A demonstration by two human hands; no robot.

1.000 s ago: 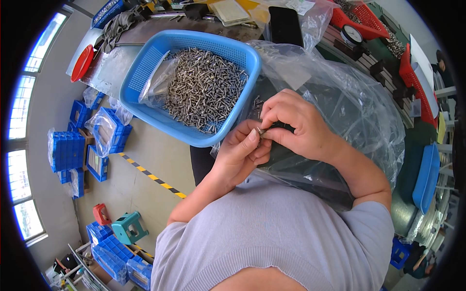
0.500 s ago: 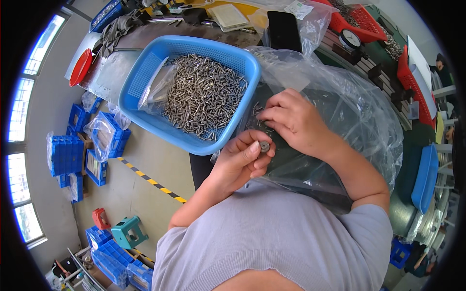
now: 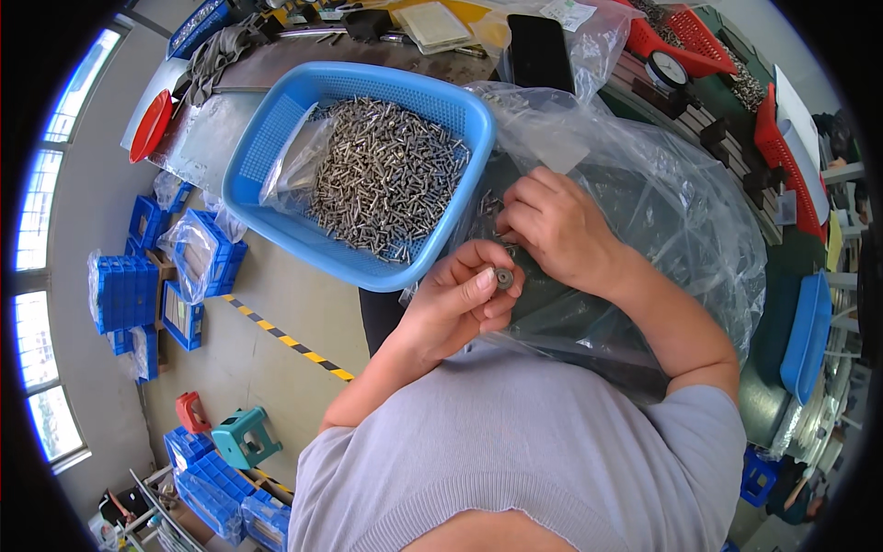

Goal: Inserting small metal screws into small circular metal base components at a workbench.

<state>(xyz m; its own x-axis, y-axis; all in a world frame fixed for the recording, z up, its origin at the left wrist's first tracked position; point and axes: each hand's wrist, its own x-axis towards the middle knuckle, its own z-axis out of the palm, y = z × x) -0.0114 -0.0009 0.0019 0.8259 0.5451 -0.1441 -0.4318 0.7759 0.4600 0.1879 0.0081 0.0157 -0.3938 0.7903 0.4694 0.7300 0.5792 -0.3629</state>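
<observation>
The left hand [image 3: 460, 299] is curled, its thumb and fingers pinching a small round metal part [image 3: 503, 276] — a washer or a nut, the view is too coarse to tell which. That part sits just below the near right corner of the blue basket [image 3: 276, 138], close to the rim but apart from it. The right hand [image 3: 556, 225] lies to the right of the basket, fingers bent and bunched together, their tips pressed down into a large clear plastic bag [image 3: 662, 212]; whether they grip anything there cannot be told. The two hands are near each other, the right one slightly farther from the person's body.

Inside the basket lies a heap of small metal screws [image 3: 386, 175], partly over a crumpled clear bag. Beyond the basket's far right corner a black phone [image 3: 540, 51] lies flat. To the basket's left — at the table's edge — sits a red lid [image 3: 150, 126]. Below the basket, on the floor, runs a yellow-and-black striped line [image 3: 285, 339].
</observation>
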